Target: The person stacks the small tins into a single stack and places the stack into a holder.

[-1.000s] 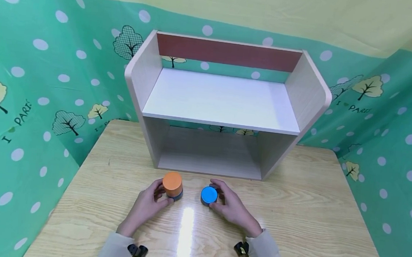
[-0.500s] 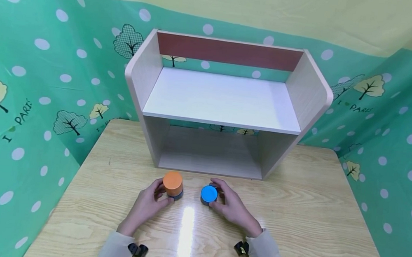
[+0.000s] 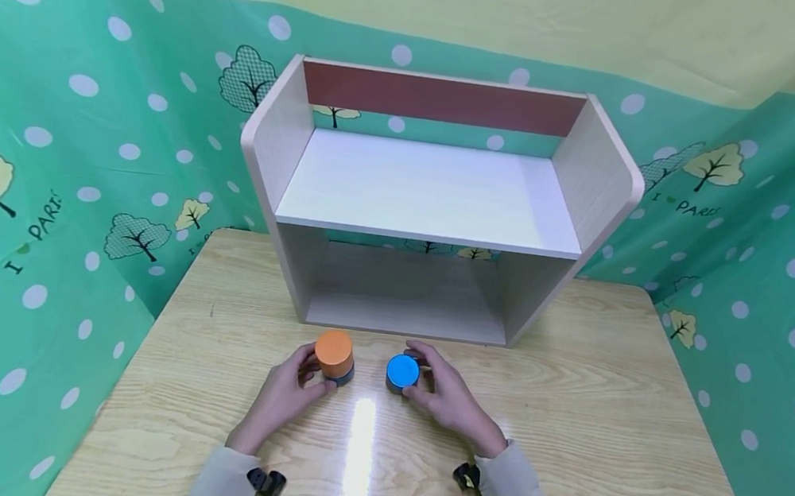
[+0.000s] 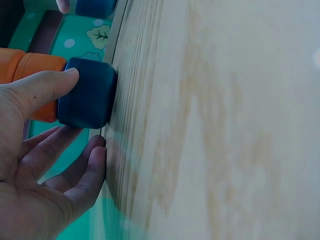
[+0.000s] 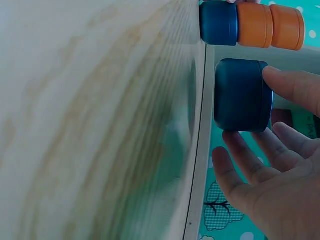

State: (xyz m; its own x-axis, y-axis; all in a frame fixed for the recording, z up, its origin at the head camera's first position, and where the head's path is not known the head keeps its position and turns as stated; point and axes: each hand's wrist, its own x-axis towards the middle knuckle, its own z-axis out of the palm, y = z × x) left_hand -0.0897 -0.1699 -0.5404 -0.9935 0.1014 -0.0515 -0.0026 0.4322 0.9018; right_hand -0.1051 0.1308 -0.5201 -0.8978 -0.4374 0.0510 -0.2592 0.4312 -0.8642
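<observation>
My left hand (image 3: 290,397) holds the bottom of a short stack, an orange round container (image 3: 334,351) on top of a dark blue round container (image 4: 89,94). In the left wrist view, the thumb presses on the side of the dark blue one, which stands on the table. My right hand (image 3: 446,396) pinches a separate blue round container (image 3: 403,371) between thumb and fingers, to the right of the stack. A narrow gap shows under this blue container (image 5: 243,95) in the right wrist view. Both wrists wear small black devices below the hands.
Just behind the hands, a pale two-level shelf unit (image 3: 432,191) with a reddish-brown back strip stands on the wood-grain table (image 3: 610,428). A green polka-dot curtain (image 3: 75,161) hangs around the back and sides.
The blue container in the right hand has risen slightly and shifted a touch to the left. The left hand and the stack stay as they were.
</observation>
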